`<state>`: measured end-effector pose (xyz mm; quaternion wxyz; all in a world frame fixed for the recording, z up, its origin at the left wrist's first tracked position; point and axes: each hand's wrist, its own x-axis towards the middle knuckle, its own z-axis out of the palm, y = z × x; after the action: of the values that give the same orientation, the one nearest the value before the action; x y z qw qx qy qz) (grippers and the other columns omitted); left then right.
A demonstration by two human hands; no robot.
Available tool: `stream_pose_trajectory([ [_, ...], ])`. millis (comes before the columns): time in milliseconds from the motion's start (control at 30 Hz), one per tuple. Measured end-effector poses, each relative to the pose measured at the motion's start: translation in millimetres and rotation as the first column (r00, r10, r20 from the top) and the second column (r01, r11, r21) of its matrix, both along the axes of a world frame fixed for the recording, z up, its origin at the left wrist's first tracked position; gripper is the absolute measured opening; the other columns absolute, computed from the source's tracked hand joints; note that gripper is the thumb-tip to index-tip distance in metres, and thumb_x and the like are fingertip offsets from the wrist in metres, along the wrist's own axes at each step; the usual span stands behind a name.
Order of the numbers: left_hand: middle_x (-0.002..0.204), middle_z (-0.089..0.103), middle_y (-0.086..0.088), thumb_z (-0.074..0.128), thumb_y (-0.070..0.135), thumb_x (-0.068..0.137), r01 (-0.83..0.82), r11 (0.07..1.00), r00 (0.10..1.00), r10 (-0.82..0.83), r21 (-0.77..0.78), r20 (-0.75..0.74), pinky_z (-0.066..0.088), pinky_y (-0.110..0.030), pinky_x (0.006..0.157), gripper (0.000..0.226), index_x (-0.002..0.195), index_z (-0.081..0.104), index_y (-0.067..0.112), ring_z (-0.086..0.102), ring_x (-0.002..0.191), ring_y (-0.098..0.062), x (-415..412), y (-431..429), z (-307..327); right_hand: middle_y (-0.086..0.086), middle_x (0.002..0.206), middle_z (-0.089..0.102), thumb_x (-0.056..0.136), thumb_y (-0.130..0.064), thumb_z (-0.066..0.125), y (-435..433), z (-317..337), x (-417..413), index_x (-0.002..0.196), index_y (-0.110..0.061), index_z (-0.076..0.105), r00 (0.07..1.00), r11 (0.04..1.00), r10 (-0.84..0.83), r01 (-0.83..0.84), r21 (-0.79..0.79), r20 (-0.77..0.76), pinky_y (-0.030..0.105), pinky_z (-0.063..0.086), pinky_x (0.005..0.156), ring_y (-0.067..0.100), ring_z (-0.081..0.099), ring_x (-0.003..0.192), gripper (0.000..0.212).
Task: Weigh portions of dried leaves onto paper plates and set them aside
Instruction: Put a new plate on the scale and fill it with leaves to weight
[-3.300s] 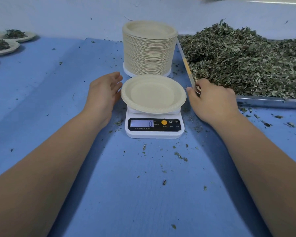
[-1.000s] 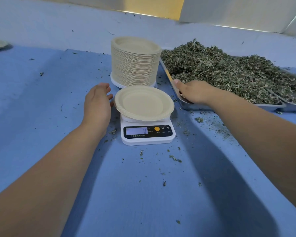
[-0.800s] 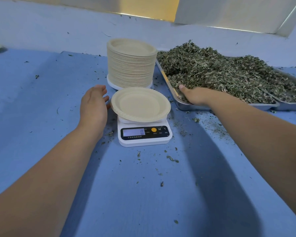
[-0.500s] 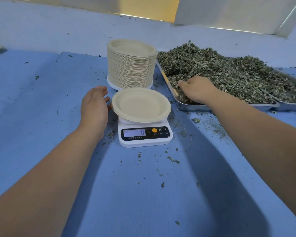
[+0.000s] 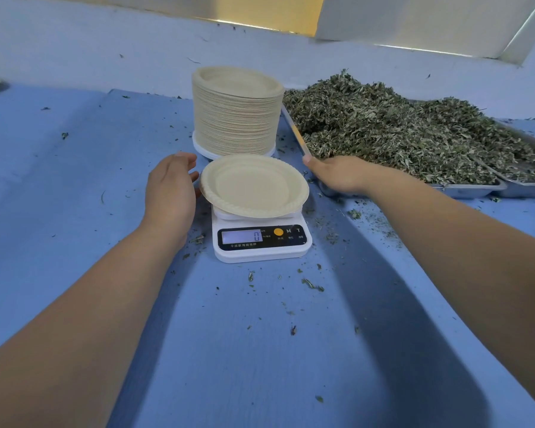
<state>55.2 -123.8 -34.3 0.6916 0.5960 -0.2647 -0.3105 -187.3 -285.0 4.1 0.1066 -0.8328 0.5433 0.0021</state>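
A plate (image 5: 254, 185) sits on the scale (image 5: 261, 242) on the desk (image 5: 260, 350), with a stack of plates (image 5: 235, 118) just behind. Right of both lies a tray (image 5: 464, 189) heaped with leaves (image 5: 399, 131), and a second tray (image 5: 531, 188) lies at its right.

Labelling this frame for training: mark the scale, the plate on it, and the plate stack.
scale (image 5: 261, 242): head view, front display panel.
plate on the scale (image 5: 254, 185): head view, centre of its empty well.
plate stack (image 5: 233, 125): head view, side of the stack.

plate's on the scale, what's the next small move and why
Probably the right hand should bring a handful of dried leaves over onto the paper plate: the plate is empty and the scale reads 0. Whether that hand already holds leaves is hidden.
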Motion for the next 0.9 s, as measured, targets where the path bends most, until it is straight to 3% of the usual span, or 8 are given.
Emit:
stream_pose_trajectory([
  [67,0.120,0.068,0.012,0.047,0.031,0.100,0.000,1.000,1.000,0.000,0.001,-0.002,0.057,-0.034,0.096,0.022,0.096,0.068,0.032,0.066,0.110,-0.005,-0.1,-0.7,-0.1,0.009,0.062,0.053,0.100,-0.070,0.016,3.1,-0.6,3.4,0.067,-0.012,0.054,0.999,0.996,0.011,-0.007,-0.090,0.040,0.037,0.048,0.070,0.026,0.051,0.057,0.077],
  [167,0.122,0.067,0.012,0.045,0.030,0.100,-0.003,1.000,1.000,0.003,0.001,0.012,0.056,-0.033,0.096,0.023,0.098,0.067,0.033,0.065,0.110,-0.004,-0.4,-0.3,0.3,0.004,0.051,0.041,0.102,-0.062,0.031,9.1,-6.6,1.3,0.060,-0.015,0.043,0.997,0.953,0.006,0.019,-0.302,0.081,0.028,0.036,0.050,0.024,0.038,0.046,0.064],
  [367,0.125,0.066,0.012,0.044,0.031,0.101,0.002,1.000,1.000,-0.002,-0.014,0.026,0.056,-0.032,0.094,0.023,0.098,0.067,0.034,0.064,0.111,-0.005,0.3,-0.6,-1.4,0.001,0.049,0.035,0.104,-0.045,0.045,-2.4,-3.0,-2.1,0.058,-0.016,0.036,0.973,0.970,-0.045,0.096,-0.221,0.225,0.026,0.028,0.047,0.020,0.032,0.045,0.055],
  [500,0.124,0.066,0.012,0.043,0.029,0.100,0.000,1.000,1.000,0.001,-0.026,0.013,0.054,-0.026,0.083,0.024,0.099,0.067,0.034,0.064,0.110,-0.003,0.4,-0.6,-1.6,-0.005,0.044,0.031,0.104,-0.045,0.046,-13.1,9.5,-7.6,0.054,-0.019,0.037,0.937,0.959,-0.119,0.194,-0.206,0.329,0.023,0.025,0.043,0.014,0.029,0.038,0.057],
  [600,0.124,0.065,0.012,0.042,0.029,0.101,-0.006,1.000,1.000,0.006,-0.022,0.018,0.055,-0.028,0.087,0.025,0.099,0.067,0.035,0.064,0.110,-0.003,1.3,-1.1,-2.3,-0.004,0.046,0.031,0.105,-0.046,0.045,-19.5,15.6,-15.4,0.054,-0.020,0.034,0.884,0.940,-0.151,0.267,-0.212,0.443,0.025,0.027,0.048,0.016,0.026,0.041,0.058],
  [733,0.126,0.065,0.011,0.043,0.029,0.100,-0.005,1.000,1.000,0.005,-0.016,0.015,0.055,-0.031,0.093,0.025,0.098,0.067,0.034,0.065,0.110,-0.004,0.6,-1.4,-2.2,-0.002,0.047,0.030,0.106,-0.045,0.044,-20.3,5.6,-19.8,0.055,-0.018,0.033,0.908,0.948,-0.180,0.262,-0.179,0.378,0.026,0.024,0.048,0.018,0.024,0.042,0.059],
  [900,0.120,0.065,0.015,0.042,0.027,0.100,-0.002,1.000,1.000,0.002,0.002,0.017,0.055,-0.031,0.093,0.026,0.099,0.067,0.034,0.064,0.110,-0.005,-0.1,-1.9,-0.5,-0.003,0.046,0.034,0.105,-0.044,0.045,-21.7,19.1,-18.7,0.053,-0.019,0.036,0.820,0.915,-0.200,0.353,-0.198,0.537,0.025,0.028,0.049,0.018,0.029,0.042,0.058],
])
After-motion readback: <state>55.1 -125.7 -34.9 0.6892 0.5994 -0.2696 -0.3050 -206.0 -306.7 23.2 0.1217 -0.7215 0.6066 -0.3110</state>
